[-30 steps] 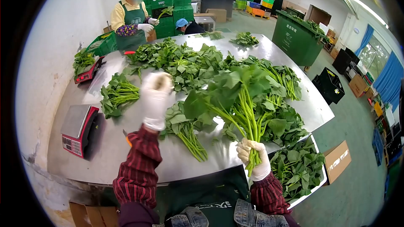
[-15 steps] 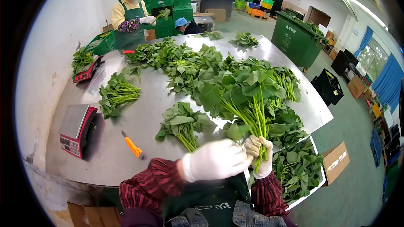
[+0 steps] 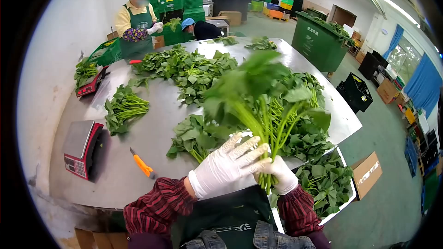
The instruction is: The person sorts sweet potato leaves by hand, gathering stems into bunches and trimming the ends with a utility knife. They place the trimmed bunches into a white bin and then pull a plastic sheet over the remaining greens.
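My right hand [image 3: 280, 175], in a white glove, is wrapped round the lower stems of a bunch of leafy greens [image 3: 270, 124]. The bunch stands tilted above the table, its upper leaves blurred by motion. Against the near side of its stems is my gloved left hand [image 3: 230, 163], fingers stretched out and apart. Just beyond that hand, a smaller bunch of greens [image 3: 191, 138] lies on the metal table [image 3: 161, 110]. Behind the held bunch spreads a large heap of leafy greens [image 3: 203, 76].
An orange-handled knife [image 3: 142, 163] and a red scale [image 3: 82, 150] lie on the left side. A tied-looking bunch [image 3: 124, 108] is beyond them. At my right is a white crate [image 3: 350, 193] of greens beside a cardboard box [image 3: 368, 175]. A co-worker [image 3: 136, 23] stands across the table.
My left hand has spread its fingers and turned against the stems. The held bunch has swung left and its leaves blur. The co-worker's hands have lowered.
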The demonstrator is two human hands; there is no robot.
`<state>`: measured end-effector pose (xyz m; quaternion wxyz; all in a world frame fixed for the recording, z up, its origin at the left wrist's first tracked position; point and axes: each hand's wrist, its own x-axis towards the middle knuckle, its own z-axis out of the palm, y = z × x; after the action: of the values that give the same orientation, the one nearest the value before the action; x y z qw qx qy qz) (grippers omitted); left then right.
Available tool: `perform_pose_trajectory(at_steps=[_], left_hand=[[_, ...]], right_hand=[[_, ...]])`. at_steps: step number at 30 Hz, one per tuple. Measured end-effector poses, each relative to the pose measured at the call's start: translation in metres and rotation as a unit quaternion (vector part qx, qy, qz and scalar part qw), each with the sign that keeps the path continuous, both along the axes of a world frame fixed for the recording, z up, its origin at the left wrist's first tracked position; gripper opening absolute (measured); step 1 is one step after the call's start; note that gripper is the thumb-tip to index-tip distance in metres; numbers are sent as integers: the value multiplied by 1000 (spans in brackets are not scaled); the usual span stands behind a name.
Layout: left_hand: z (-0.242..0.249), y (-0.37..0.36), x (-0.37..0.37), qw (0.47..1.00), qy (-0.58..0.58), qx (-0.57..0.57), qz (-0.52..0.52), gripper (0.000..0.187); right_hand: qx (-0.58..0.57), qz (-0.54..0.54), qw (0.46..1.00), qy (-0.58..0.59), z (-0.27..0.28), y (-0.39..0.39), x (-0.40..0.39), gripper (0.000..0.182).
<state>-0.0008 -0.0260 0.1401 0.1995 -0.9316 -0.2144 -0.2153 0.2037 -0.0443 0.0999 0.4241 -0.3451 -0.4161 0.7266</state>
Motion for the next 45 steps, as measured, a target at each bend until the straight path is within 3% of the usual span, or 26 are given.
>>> perform_pose_trajectory(at_steps=[1,3,4,7,8,9,13,14,15,16,17,18,19,20,21,23,26,27,30,31,33,37,39,41,43,45], left_hand=[[2,-2,-2,1000,2,0,5,48],[7,-4,-7,998,59,-24,7,51],[13,-9,-10,994,69,-80,15,53],[13,-14,-34,996,78,-31,18,53],[8,-20,-45,995,82,-38,37,53],[1,-28,-57,995,78,-49,37,45],[-14,-73,-113,986,33,-149,66,16],[-18,-83,-130,975,-16,-205,84,13],[-27,-93,-152,967,-63,-209,134,20],[-38,-100,-178,949,-162,-205,176,24],[-23,-109,-196,901,-244,-250,257,19],[-29,-114,-227,768,-404,-363,340,7],[-15,-116,-255,663,-539,-433,287,6],[-18,-122,-287,573,-654,-446,213,15],[-22,-129,-309,455,-745,-416,256,23],[-52,-139,-364,347,-846,-366,173,20],[-87,-150,-418,326,-886,-310,112,18],[-101,-153,-435,283,-903,-313,84,19],[-125,-162,-471,291,-895,-319,109,20],[-133,-163,-478,249,-911,-324,58,20],[-143,-165,-488,180,-926,-331,-21,21],[-155,-165,-486,152,-927,-341,-40,21],[-154,-161,-479,149,-923,-352,-41,21],[-152,-156,-471,144,-918,-367,-37,21],[-146,-147,-461,136,-911,-388,-33,21],[-136,-133,-448,136,-901,-412,-22,21]], right_hand=[[22,41,995,-90,3,1,-1,22],[80,57,988,-116,5,-4,-16,29],[196,159,952,-172,12,-1,-20,39],[221,285,848,-389,46,-10,-43,27],[381,277,810,-349,-14,-3,-42,23],[368,312,779,-401,-6,-7,-55,32],[333,447,761,-333,35,-13,-107,43],[354,438,772,-295,24,-4,-116,46],[295,437,824,-207,28,11,-130,50],[525,279,798,-99,16,28,-148,53],[220,298,876,-309,32,44,-164,50],[269,211,887,-311,10,59,-183,50],[202,206,874,-390,-4,73,-205,51],[224,187,884,-366,-36,86,-228,51],[300,169,835,-430,-56,91,-252,49],[444,120,761,-458,-95,95,-296,52],[529,53,713,-458,-136,96,-355,57],[528,59,717,-451,-138,91,-368,57],[502,96,706,-490,-144,79,-392,62],[500,97,709,-488,-159,82,-397,62],[527,123,706,-457,-178,85,-405,54],[431,204,717,-509,-161,87,-393,41],[287,249,739,-556,-136,86,-376,34],[277,233,766,-531,-141,100,-355,37],[171,239,863,-411,-99,94,-316,32],[125,177,917,-334,-71,84,-278,27]])
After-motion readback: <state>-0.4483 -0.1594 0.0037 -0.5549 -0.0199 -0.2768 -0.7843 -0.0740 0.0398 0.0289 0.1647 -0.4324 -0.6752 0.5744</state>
